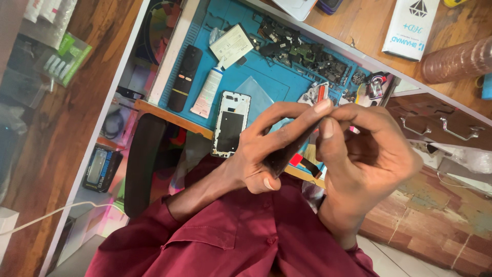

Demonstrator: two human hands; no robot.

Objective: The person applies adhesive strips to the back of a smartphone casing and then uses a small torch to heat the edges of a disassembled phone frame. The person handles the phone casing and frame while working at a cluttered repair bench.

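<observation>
Both hands are raised close to the camera and cover much of the blue work mat [266, 77] behind them. The left hand [271, 149] is clamped on a thin dark slab [289, 151], seemingly a phone panel seen edge-on, with the thumb at its lower end and the fingers along its upper edge. The right hand [366, 154] pinches the slab's upper tip with thumb and forefinger closed together — the two hands touch there.

On the mat lie an opened phone frame [230, 124] with a dark middle, just beside the left hand; a white tube [209, 92]; a black remote [184, 77]; a flat white battery pack [231, 45]; and a heap of small dark parts [302, 54]. A clear plastic sheet [256, 95] lies near the frame, partly hidden.

A white rectangular box [410, 25] with blue print rests on the wooden counter at upper right, next to a brownish ribbed roll [456, 60] cut off by the edge. Green-and-white packets [66, 56] show at upper left, blurred. The maroon shirt [230, 236] fills the bottom — what lies beneath the hands cannot be made out.
</observation>
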